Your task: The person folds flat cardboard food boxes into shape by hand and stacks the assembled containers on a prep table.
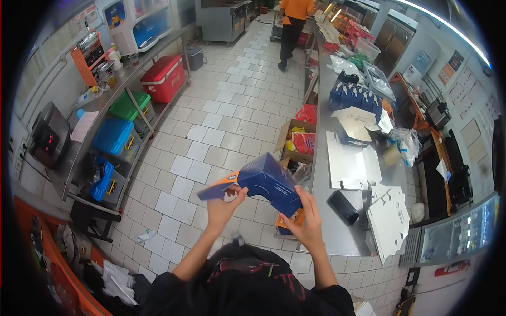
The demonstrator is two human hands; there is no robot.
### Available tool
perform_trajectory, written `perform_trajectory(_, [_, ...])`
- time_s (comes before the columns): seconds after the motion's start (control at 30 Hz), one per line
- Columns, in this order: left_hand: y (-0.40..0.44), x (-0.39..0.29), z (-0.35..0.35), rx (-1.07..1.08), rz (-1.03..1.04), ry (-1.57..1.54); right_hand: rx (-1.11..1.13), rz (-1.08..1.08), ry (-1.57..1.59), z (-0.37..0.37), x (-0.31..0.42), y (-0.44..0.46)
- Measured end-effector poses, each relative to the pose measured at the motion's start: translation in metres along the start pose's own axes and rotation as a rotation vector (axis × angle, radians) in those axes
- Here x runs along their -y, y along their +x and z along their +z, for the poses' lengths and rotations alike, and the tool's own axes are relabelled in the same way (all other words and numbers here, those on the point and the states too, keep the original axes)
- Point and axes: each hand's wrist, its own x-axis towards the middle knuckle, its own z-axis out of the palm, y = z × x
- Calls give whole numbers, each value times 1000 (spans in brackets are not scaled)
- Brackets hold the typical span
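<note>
Two hands and one blue carton point(269, 181), held over the tiled floor point(211, 138).
In the head view, the left hand point(222, 208) pinches the carton's orange-edged side, thumb and fingers closed; the right hand point(308, 224) spans the other end, thumb and fingers spread apart but gripping it. The carton is tilted, left of the steel counter point(322, 231), which bears one black phone point(343, 207), one open white-topped box point(356, 126) and flat white cardboard point(389, 218). Across the room are one red cooler point(163, 79) and one person in orange point(296, 26).
</note>
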Motion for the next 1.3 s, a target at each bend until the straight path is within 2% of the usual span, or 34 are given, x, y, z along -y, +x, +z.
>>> perform_trajectory(0.07, [1, 1, -9, 109, 5, 26, 14, -29, -15, -3, 5, -2])
perform_trajectory(0.1, [-2, -2, -4, 98, -62, -204, 7, -10, -7, -2, 9, -3])
perform_trajectory(0.23, [-13, 0, 7, 132, -171, -282, -59, 64, -31, 4, 26, -19])
perform_trajectory(0.4, [-31, 3, 18, 278, -394, -615, -182, 183, -119, 16, 48, -42])
perform_trajectory(0.53, [-43, -1, 28, 390, -576, -726, -247, 355, -91, 27, 49, -69])
perform_trajectory(0.6, [-56, 9, 29, 431, -567, -651, -267, 513, 99, 34, 43, -81])
perform_trajectory(0.63, [-61, 8, 29, 514, -500, -599, -296, 572, 199, 35, 37, -86])
perform_trajectory(0.67, [-66, 6, 31, 594, -432, -546, -309, 577, 200, 36, 20, -93])
perform_trajectory(0.73, [-74, -4, 34, 652, -396, -500, -366, 656, 456, 26, -23, -104])
perform_trajectory(0.8, [-81, -13, 41, 751, -318, -425, -465, 924, 718, -15, -56, -87])
perform_trajectory(0.87, [-85, -10, 51, 779, -350, -430, -561, 854, 773, -54, -115, -71])
perform_trajectory(0.93, [-89, -5, 70, 790, -430, -393, -551, 807, 858, -96, -177, -56])
perform_trajectory(1.0, [-94, 7, 98, 763, -473, -375, -485, 909, 698, -137, -223, -48])
perform_trajectory(1.03, [-97, 14, 113, 712, -505, -355, -388, 962, 405, -155, -245, -51])
perform_trajectory(1.07, [-100, 21, 128, 706, -497, -356, -383, 953, 408, -169, -260, -61])
perform_trajectory(1.13, [-100, 38, 153, 648, -511, -281, -203, 602, -361, -190, -288, -97])
perform_trajectory(1.23, [-88, 60, 195, 570, -571, -232, -126, 616, -399, -227, -273, -145])
perform_trajectory(1.3, [-59, 69, 230, 553, -470, -66, -3, 676, -483, -248, -252, -171])
